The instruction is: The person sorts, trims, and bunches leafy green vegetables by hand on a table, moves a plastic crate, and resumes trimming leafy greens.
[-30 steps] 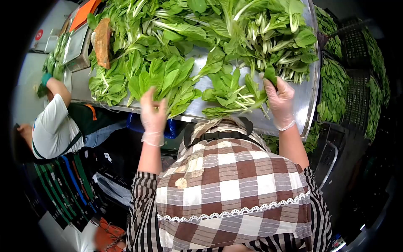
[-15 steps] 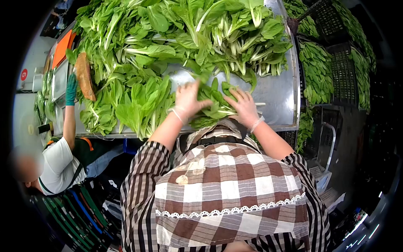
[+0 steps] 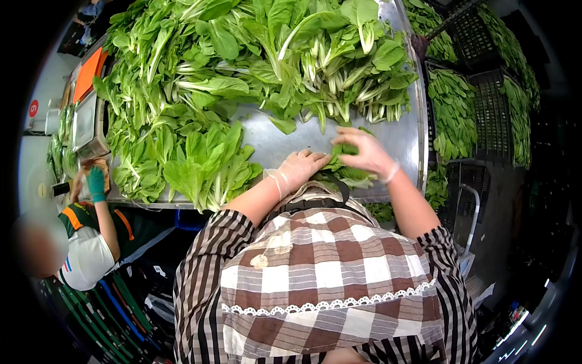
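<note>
At the front edge of the metal table, a small bunch of leafy greens (image 3: 351,176) lies close against my apron. My left hand (image 3: 301,170), in a clear glove, presses on the bunch from the left with its fingers together and bent. From the right, my right hand (image 3: 367,155) curls its fingers and thumb around some of the leaves, slightly blurred. Left of my hands stands a sorted clump of greens (image 3: 209,164) with upright leaves. A big heap of loose greens with white stems (image 3: 242,54) covers the far side of the table.
Bare metal of the table (image 3: 403,142) shows at the right. Black crates (image 3: 488,115) of greens stand beyond its right edge. On the left are a scale (image 3: 88,124), an orange sheet (image 3: 90,74) and a co-worker with a green-gloved hand (image 3: 96,184).
My left hand has moved right and down, and my right hand has risen slightly. The greens between them are drawn closer together. The co-worker has brought the brown object off the heap toward their body.
</note>
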Demonstrator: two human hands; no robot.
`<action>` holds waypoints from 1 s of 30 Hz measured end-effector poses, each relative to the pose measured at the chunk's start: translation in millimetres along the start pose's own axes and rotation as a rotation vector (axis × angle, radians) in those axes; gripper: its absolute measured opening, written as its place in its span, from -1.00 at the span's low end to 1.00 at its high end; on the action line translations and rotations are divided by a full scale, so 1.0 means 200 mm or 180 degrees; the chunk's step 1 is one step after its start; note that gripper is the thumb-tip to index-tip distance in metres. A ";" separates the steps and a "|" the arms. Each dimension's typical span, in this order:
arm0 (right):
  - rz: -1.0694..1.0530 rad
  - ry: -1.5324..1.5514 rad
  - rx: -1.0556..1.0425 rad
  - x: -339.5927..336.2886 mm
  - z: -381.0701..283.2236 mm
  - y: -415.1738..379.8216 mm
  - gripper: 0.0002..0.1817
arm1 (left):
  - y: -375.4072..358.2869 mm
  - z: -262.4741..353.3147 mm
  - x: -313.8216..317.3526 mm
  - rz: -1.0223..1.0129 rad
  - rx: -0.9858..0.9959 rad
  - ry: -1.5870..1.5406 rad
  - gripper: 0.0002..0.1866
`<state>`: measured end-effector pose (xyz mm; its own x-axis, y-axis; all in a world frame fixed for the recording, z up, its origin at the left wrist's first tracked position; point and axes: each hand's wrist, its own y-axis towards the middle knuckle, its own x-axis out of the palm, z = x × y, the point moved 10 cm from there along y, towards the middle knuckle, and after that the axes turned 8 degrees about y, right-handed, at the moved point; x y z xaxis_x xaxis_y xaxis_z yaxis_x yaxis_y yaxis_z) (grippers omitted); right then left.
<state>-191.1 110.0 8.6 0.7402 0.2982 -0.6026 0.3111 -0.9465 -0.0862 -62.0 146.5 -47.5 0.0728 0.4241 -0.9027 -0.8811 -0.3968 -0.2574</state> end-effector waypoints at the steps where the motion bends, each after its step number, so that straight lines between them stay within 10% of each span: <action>1: 0.0067 -0.0208 0.0551 0.02 0.05 0.07 -0.52 | -0.02 0.00 -0.01 -0.0019 0.0018 -0.0041 -0.40; 3: 0.0247 -0.0629 0.1640 0.05 0.10 0.14 -0.58 | -0.09 0.00 -0.08 0.0021 -0.0111 -0.0160 -0.33; 6: 0.0406 -0.1274 0.1546 0.17 0.17 0.23 -0.66 | -0.17 -0.03 -0.15 0.0135 -0.0353 -0.0229 -0.20; 10: 0.0616 -0.0431 0.1471 0.18 0.21 0.21 -0.69 | -0.32 -0.08 -0.36 0.0907 -0.0765 -0.0590 -0.41; 14: -0.0262 0.2671 0.2208 0.30 0.07 -0.01 -0.84 | -0.48 -0.24 -0.24 0.1348 -0.1759 -0.2453 -0.65; 25: -0.1287 0.4142 0.1571 0.40 -0.26 -0.17 -0.78 | -0.30 0.00 -0.29 0.0566 -0.1316 -0.5414 -0.54; 30: -0.0502 0.4098 0.1512 0.40 -0.16 -0.17 -0.79 | -0.31 -0.07 -0.26 0.1078 -0.1471 -0.5391 -0.67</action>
<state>-123.4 170.7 -10.3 0.8212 0.0618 0.5673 0.4036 -0.7657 -0.5008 -5.3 137.2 9.7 -0.8395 0.4562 0.2953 -0.5429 -0.6826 -0.4892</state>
